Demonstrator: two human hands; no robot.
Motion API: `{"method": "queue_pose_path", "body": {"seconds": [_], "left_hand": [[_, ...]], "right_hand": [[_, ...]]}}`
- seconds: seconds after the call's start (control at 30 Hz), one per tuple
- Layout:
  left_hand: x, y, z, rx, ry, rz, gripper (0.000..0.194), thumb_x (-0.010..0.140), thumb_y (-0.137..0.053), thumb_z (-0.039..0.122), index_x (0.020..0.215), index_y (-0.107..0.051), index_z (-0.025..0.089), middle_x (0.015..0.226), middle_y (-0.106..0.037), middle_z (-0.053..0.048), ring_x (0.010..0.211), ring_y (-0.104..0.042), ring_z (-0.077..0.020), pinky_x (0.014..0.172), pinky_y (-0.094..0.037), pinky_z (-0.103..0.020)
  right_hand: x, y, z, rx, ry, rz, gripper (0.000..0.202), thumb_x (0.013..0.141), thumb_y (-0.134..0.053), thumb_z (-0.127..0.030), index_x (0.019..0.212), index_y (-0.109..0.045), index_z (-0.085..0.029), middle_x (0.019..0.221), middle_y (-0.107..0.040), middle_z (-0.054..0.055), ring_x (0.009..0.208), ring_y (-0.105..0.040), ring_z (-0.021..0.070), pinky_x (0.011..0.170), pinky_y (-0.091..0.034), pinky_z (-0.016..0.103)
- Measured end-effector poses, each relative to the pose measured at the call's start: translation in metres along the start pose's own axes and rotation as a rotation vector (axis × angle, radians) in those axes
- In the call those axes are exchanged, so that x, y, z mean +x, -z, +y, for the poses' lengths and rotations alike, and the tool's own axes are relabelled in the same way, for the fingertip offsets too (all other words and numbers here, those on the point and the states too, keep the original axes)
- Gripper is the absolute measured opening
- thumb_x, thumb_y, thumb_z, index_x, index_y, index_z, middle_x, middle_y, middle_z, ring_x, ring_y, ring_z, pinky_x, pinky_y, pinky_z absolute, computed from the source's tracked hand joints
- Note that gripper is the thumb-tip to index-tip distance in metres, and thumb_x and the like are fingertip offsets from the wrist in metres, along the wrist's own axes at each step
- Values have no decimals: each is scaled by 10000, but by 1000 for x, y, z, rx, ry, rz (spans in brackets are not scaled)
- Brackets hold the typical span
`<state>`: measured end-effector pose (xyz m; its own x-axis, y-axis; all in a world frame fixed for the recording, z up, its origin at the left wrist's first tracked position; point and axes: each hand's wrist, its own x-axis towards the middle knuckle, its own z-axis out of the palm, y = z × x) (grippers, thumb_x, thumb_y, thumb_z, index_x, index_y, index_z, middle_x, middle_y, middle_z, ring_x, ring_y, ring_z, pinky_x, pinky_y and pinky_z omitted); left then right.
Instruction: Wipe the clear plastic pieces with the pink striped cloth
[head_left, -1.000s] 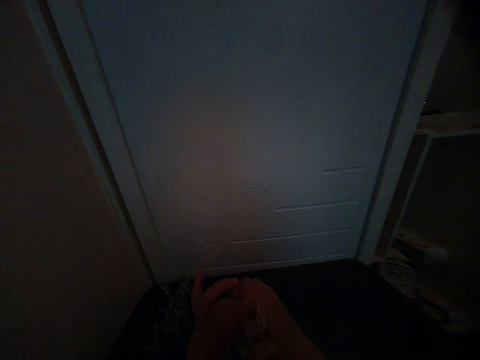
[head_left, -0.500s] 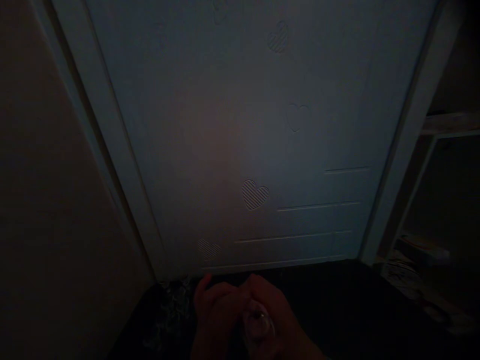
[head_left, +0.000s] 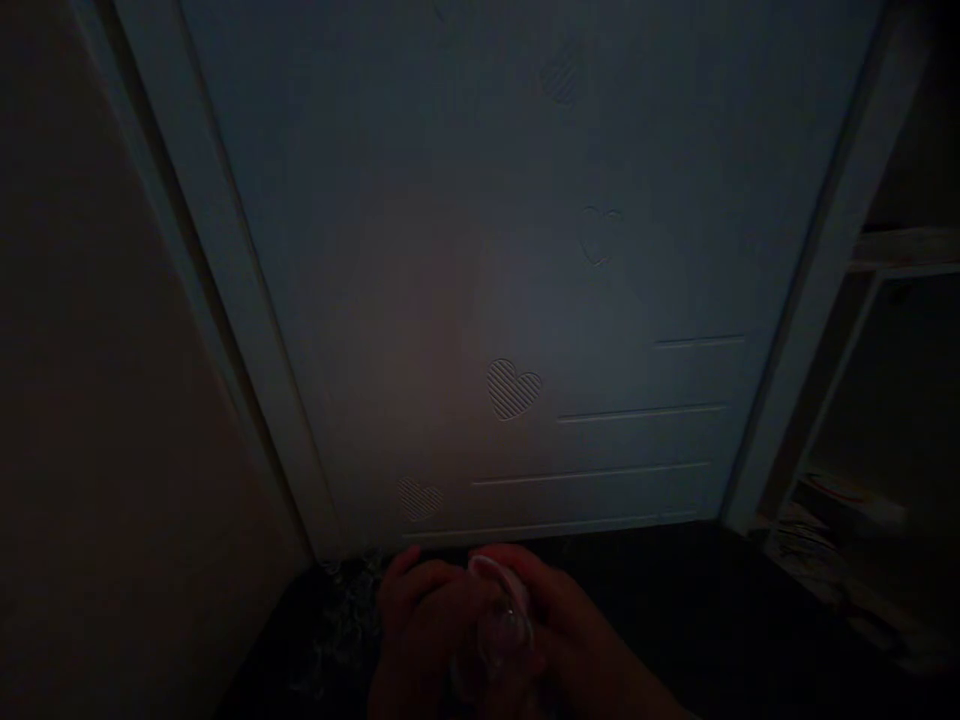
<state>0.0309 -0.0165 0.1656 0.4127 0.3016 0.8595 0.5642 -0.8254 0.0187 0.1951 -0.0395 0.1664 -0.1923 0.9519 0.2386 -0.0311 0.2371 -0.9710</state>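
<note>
In the dim light my two hands are close together at the bottom of the head view. Between them is a small, shiny, see-through-looking thing [head_left: 504,625] with a pale curved rim; it is too dark to name its kind. My right hand [head_left: 559,610] is curled round its right side, fingers bent over the top by the pale rim. On the other side my left hand [head_left: 420,615] has bent fingers pressed close against it. The palms and the lower part of the thing are hidden in shadow.
Ahead stands a pale door [head_left: 420,250] with embossed hearts and grooved lines. A dark wall [head_left: 112,400] rises at the left. On the right is a shelf unit [head_left: 862,290] with papers or boxes [head_left: 847,505]. Grey squiggly marks [head_left: 337,610] show on the dark floor.
The pale curved rim of the held thing now shows between my hands. My right fingers have shifted, and both hands have moved slightly left. The view has shifted a little.
</note>
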Motion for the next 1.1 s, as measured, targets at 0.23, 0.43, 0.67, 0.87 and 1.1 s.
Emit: {"method": "queue_pose_path", "body": {"seconds": [0.23,0.43,0.67,0.87,1.1], "left_hand": [[2,3,0,-128,130,-85,478,690,-727,229,1106,-490,223,965,-721,-50,939,-695,-260,993,-460,-504],[6,4,-5,-108,-59,-131,481,726,-701,194,1159,-500,250,990,-750,-31,962,-692,-242,1054,-379,-542],[9,7,-3,-145,-19,-125,371,823,-645,314,1162,-510,250,1023,-742,-35,1016,-671,-216,1047,-415,-462],[6,4,-1,-40,47,-46,300,834,-627,354,1089,-529,230,951,-722,-61,921,-693,-212,884,-548,-352],[12,-4,9,-100,107,1,248,829,-637,301,1059,-549,269,912,-708,-19,858,-676,-189,815,-558,-305]], "right_hand": [[0,4,-8,-68,50,-57,324,860,-577,-308,1164,-656,-229,1115,-711,62,1022,-639,222,889,-480,332],[-1,15,3,-133,40,-31,419,891,-537,-418,1277,-588,-264,1337,-592,84,1210,-541,254,1044,-376,435],[-1,17,6,115,13,8,429,864,-568,-505,1208,-646,-261,1265,-649,83,1154,-590,262,998,-434,413],[-5,14,-1,179,2,153,461,834,-541,-596,1106,-706,-262,1234,-662,76,1178,-566,281,1000,-436,403],[-11,9,-5,225,-23,94,468,854,-510,-594,1161,-666,-277,1248,-650,72,1160,-580,265,1000,-439,397]]}}
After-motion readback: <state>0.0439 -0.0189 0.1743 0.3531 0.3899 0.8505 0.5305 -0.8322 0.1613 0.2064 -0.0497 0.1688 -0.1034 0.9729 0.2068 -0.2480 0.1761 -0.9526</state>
